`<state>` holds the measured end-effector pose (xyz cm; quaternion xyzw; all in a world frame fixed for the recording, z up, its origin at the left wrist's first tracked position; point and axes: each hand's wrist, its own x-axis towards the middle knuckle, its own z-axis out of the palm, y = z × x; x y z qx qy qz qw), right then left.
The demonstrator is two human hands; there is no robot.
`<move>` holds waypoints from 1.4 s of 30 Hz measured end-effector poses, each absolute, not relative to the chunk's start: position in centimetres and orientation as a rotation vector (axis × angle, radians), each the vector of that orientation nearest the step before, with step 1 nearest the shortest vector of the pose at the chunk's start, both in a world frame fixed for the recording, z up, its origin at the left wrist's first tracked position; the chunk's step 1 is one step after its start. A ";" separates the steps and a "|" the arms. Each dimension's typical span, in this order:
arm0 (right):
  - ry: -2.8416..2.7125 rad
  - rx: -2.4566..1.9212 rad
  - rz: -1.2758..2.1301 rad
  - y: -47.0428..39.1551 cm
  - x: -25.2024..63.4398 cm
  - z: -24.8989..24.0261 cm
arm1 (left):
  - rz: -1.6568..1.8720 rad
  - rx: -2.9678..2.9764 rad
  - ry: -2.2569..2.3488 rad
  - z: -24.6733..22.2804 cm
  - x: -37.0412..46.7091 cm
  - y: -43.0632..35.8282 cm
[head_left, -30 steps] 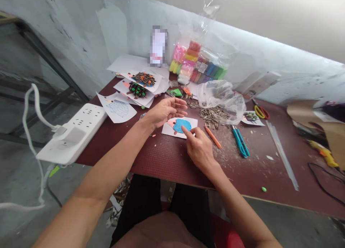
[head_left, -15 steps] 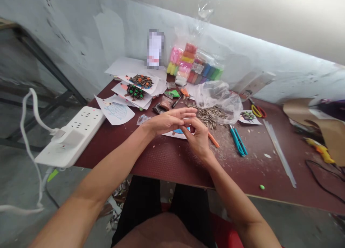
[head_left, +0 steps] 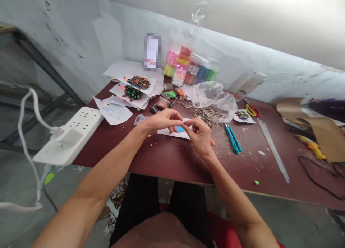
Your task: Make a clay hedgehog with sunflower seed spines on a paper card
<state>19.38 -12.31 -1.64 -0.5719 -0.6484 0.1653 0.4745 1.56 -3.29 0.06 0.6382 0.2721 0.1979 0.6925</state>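
Observation:
My left hand (head_left: 164, 120) and my right hand (head_left: 199, 134) meet at the fingertips above a white paper with a blue shape (head_left: 180, 129). The fingers of both are curled into a pinch. Whatever is between them is too small or too hidden to make out. Just beyond the right hand lies a heap of striped sunflower seeds (head_left: 206, 113). An orange stick-like tool (head_left: 212, 142) pokes out from beside that hand, mostly covered by it.
Around the table stand a power strip (head_left: 71, 135), seed-covered hedgehog pictures (head_left: 138, 82), colourful clay packs (head_left: 183, 63), a clear plastic bag (head_left: 215, 97), a teal cutter (head_left: 233, 138), scissors (head_left: 252, 110), glue sticks (head_left: 273, 151) and a yellow glue gun (head_left: 311, 146).
My left hand's fingers, stretched out flat before, have curled in to the right hand's fingertips. More of the blue-shaped paper shows under the hands. The whole view has shifted slightly.

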 end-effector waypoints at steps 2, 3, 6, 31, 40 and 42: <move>-1.603 -1.382 0.379 -12.6 19.6 -1.5 | 0.391 1.495 0.609 0.5 1.6 -3.4; -1.612 -1.371 0.365 -12.8 19.6 -1.4 | 0.383 1.509 0.597 0.6 1.7 -3.6; -1.629 -1.361 0.330 -13.1 19.8 -1.4 | 0.406 1.510 0.590 0.8 2.0 -4.0; -1.382 -1.378 0.708 -13.7 19.9 -1.9 | 0.812 1.182 0.653 -0.2 0.7 -3.9; -1.332 -1.331 0.856 -13.1 19.8 -0.8 | 0.712 1.168 0.557 -0.6 1.5 -4.1; -1.333 -1.319 0.847 -13.0 19.8 -0.5 | 0.682 1.165 0.582 -0.5 1.4 -4.2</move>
